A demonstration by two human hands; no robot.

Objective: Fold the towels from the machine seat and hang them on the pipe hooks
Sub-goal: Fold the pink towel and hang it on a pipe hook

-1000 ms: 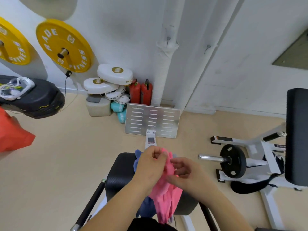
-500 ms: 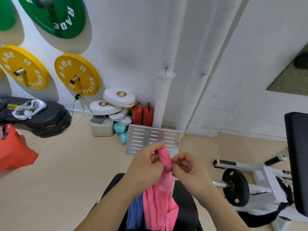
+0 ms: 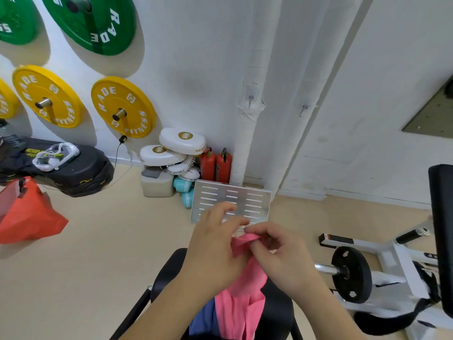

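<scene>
We see a pink towel (image 3: 241,303) lifted above the black padded machine seat (image 3: 169,273). It is bunched at the top and hangs in loose, uneven folds over the seat's middle. The right hand (image 3: 282,253) pinches its top edge. The left hand (image 3: 213,244) touches the cloth's left side with blurred fingers, so we cannot tell whether it grips. A blue towel (image 3: 203,317) lies crumpled on the seat, just left of the pink one and partly under it. Well beyond the seat, two white wrapped pipes (image 3: 247,143) run up the wall, each carrying a small metal hook: the left hook (image 3: 250,98) and the right hook (image 3: 304,108).
</scene>
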